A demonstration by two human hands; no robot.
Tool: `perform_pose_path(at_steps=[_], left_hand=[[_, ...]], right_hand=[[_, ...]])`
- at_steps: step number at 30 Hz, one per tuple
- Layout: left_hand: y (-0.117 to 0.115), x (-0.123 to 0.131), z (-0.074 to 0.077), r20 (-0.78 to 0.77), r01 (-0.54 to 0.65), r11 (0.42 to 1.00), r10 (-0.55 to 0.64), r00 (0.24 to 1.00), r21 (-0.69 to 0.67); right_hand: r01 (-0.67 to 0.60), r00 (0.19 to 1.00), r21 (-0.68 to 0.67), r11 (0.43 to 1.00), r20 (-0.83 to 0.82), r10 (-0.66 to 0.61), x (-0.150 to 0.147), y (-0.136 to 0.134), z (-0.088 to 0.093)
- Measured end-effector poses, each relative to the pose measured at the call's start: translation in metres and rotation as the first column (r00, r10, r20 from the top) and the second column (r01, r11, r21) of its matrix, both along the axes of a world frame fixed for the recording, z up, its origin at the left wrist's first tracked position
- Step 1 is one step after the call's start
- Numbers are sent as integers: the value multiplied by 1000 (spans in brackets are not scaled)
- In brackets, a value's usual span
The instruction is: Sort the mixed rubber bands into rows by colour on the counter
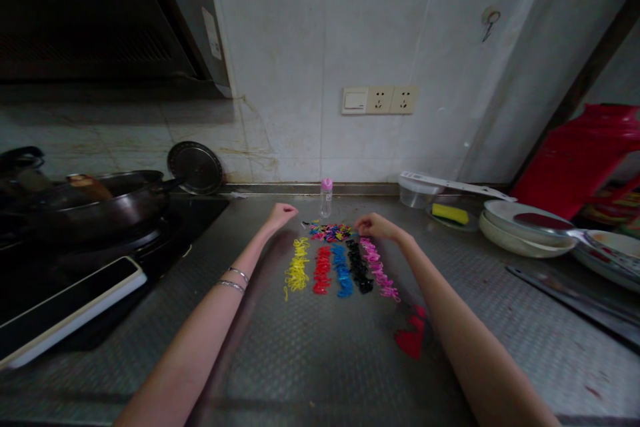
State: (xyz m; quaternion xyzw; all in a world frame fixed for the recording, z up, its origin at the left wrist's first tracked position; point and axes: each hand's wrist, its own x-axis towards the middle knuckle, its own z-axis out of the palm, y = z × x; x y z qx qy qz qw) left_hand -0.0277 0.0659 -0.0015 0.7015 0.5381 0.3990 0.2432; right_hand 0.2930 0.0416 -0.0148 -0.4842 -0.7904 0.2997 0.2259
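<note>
A pile of mixed-colour small rubber bands (331,233) lies on the metal counter, below a clear bottle with a pink cap (326,197). In front of it run sorted rows: yellow bands (299,265), red bands (323,270), blue bands (342,271), black bands (359,267) and pink bands (380,269). My left hand (282,215) is pinched closed, left of the pile and above the yellow row. My right hand (375,225) has its fingers curled together at the pile's right edge, above the pink row. Whatever either hand holds is too small to make out.
To the left, a pan (115,197) stands on the black stove, with a long white-edged device (75,307) in front. A red heart-shaped piece (411,335) lies near my right forearm. Bowls (525,230), a yellow sponge (450,214) and a knife (570,300) occupy the right side.
</note>
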Motion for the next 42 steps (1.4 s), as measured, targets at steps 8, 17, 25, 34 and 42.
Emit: perform_pose_path(at_steps=[8,17,25,34,42], left_hand=[[4,0,-8,-70,27,999,-28,997,-19],[-1,10,-5,-275,34,998,-48,960,-55],[-9,11,-4,-529,45,998,-56,847,-34],[-10,12,-8,-521,35,999,-28,853,3],[-12,17,-5,-436,47,999,-32,900,25]], right_hand=[[-48,992,21,999,114,45,-25,-7,31],[-114,934,-18,993,339,113,-74,-31,36],[-136,962,-52,989,234,144,-60,-26,41],[-63,985,-22,998,159,66,-30,-16,43],[13,996,-51,999,85,-9,0,-14,47]])
